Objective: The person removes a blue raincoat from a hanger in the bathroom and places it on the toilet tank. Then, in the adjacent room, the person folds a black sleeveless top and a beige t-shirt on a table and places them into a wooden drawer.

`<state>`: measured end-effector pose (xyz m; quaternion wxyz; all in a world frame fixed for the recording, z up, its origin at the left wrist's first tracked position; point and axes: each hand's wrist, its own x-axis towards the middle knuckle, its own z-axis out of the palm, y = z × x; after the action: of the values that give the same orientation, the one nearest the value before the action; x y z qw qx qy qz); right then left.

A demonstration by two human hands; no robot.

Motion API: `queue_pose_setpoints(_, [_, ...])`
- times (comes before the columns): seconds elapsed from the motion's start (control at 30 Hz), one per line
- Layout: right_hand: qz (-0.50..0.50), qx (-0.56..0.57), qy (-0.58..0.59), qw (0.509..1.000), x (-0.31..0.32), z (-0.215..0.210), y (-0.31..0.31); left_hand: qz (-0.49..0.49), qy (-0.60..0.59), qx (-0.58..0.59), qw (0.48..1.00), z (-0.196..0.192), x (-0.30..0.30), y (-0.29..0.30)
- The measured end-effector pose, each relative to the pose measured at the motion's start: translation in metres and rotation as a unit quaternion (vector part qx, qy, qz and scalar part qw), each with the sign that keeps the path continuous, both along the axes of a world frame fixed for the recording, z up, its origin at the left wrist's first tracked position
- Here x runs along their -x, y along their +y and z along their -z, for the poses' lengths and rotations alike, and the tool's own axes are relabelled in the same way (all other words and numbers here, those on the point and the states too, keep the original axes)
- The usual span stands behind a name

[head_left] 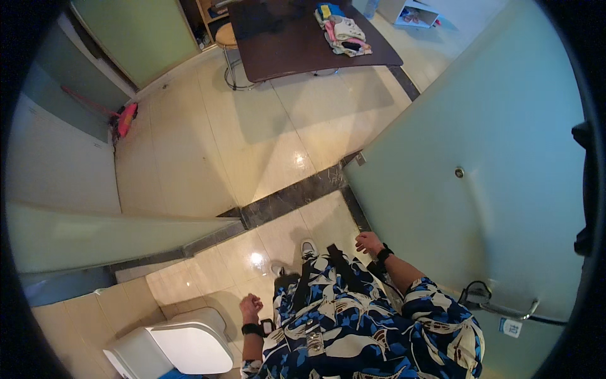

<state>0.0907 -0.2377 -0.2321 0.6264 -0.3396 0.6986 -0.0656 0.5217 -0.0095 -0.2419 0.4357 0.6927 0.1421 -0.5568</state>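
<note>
My left hand [251,306] hangs low beside my body, fingers loosely curled in, with no object visible in it. Just left of it is a white toilet [192,344] with its lid down. My right hand [368,244] is held out in front of my right side, also curled and holding nothing I can see. It is nearest to the frosted glass door [435,208], apart from it. Dark bands circle both wrists, and a small device sits by the left one. My shoes [308,248] stand on the tiles, short of a dark stone threshold [293,194].
Past the threshold stands a dark brown table [284,47] with folded clothes [344,33] on it and a round stool [225,36] beside it. A pink mop or broom head [127,120] leans by the left wall. A metal handle [514,314] juts from the glass at right.
</note>
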Motion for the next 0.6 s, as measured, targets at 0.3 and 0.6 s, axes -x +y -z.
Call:
queue_pose_setpoints(0.3, [0.052,-0.058,0.003,0.997,0.019,0.011,-0.019,0.105,-0.052,-0.048,0.992,-0.021,-0.006,-0.11])
queue_pose_setpoints(0.6, [0.111,-0.032,0.004,0.993,-0.005,-0.009,-0.1,0.155,0.016,-0.072,0.985,0.012,-0.039,-0.208])
